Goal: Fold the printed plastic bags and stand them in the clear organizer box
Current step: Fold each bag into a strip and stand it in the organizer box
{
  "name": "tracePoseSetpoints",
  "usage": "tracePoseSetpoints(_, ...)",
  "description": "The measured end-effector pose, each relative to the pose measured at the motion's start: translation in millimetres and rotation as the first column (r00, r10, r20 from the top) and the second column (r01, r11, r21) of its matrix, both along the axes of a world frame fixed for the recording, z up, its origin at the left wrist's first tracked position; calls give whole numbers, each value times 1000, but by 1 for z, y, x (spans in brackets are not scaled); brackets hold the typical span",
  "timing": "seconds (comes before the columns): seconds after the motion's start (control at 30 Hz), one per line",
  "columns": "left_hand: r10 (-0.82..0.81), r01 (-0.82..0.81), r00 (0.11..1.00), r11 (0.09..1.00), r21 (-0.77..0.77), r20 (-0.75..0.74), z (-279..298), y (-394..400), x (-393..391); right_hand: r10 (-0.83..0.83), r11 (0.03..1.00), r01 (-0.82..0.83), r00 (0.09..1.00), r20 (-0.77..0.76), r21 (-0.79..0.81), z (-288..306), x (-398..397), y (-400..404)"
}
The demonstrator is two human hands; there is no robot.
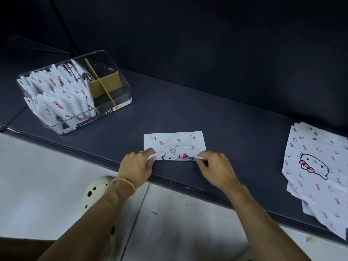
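Note:
A white plastic bag printed with pink bows and cat faces lies folded into a strip near the dark table's front edge. My left hand pinches its near left corner and my right hand pinches the near right corner, lifting the near edge a little off the table. The clear organizer box stands at the back left, its left part packed with several folded bags standing upright. A tan divider marks off the box's right compartments, which hold nothing. A stack of unfolded bags lies flat at the right.
The dark table runs diagonally, with its front edge just below my hands. A dark wall rises behind it. Below the edge is a pale floor, with a cream perforated clog under my left wrist.

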State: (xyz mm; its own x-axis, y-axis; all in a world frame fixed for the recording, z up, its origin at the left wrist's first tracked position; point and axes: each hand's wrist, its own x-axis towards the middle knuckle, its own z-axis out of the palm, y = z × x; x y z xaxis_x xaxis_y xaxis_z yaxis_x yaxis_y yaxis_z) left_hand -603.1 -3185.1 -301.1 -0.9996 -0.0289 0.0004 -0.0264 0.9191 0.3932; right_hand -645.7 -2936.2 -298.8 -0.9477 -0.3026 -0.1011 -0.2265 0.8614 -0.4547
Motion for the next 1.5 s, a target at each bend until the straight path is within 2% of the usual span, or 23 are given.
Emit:
tracePoseSetpoints(0.1, 121, -122, 992, 992, 22, 42, -7, -5, -17, -237, 945, 279, 944, 228, -171, 3, -20, 2)
tracePoseSetpoints(0.2, 224, -226, 973, 974, 25, 57, -13, -3, -30, -299, 923, 355, 905, 301, -149, -1, -37, 0)
tracePoseSetpoints(0.37, 329, -331, 940, 944, 5, 91, -20, 0, -44, -316, 946, 323, 929, 195, -5, -11, -54, -16)
tracePoseSetpoints(0.6, 360, -358, 931, 932, -54, 51, -25, -2, -51, -292, 948, 281, 954, 61, 150, -19, -64, -28)
tracePoseSetpoints(0.73, 422, -423, 906, 906, 10, 28, -26, 2, -47, -271, 938, 271, 962, -32, 216, -22, -64, -36)
tracePoseSetpoints(0.8, 353, -355, 933, 935, -6, -69, -25, 1, -47, -270, 934, 275, 961, -57, 226, -23, -65, -38)
tracePoseSetpoints(0.87, 103, -124, 979, 986, -112, -176, -27, -1, -46, -262, 932, 274, 962, -81, 236, -25, -65, -40)
tracePoseSetpoints(0.93, -125, 98, 974, 984, -146, -187, -33, -4, -45, -264, 929, 278, 960, -91, 243, -25, -66, -41)
tracePoseSetpoints(0.97, -179, 155, 970, 977, -147, -166, -35, -6, -43, -272, 927, 285, 958, -89, 242, -25, -67, -42)
tracePoseSetpoints(1.1, -235, 226, 971, 965, -137, -54, -39, -13, -34, -359, 915, 365, 931, -62, 174, -25, -68, -44)
tracePoseSetpoints(1.17, -251, 247, 968, 955, -164, -2, -39, -14, -33, -365, 909, 390, 916, -167, 150, -21, -65, -46)
tracePoseSetpoints(1.23, -248, 246, 969, 953, -176, 13, -38, -13, -34, -216, 946, 282, 916, -339, 160, -19, -55, -56)
tracePoseSetpoints(1.3, -236, 236, 972, 957, -167, 18, -37, -11, -35, 4, 988, 59, 913, -408, 141, -25, -39, -75)
tracePoseSetpoints(1.33, -235, 234, 972, 957, -170, 16, -36, -11, -35, 105, 990, -62, 930, -353, 130, -29, -29, -85)
tracePoseSetpoints(1.4, -244, 246, 969, 952, -181, 33, -34, -11, -34, 208, 977, -196, 957, -201, 79, -38, -15, -100)
tracePoseSetpoints(1.5, -253, 260, 965, 945, -200, 63, -33, -15, -35, 232, 969, -213, 957, -173, 122, -45, -16, -100)
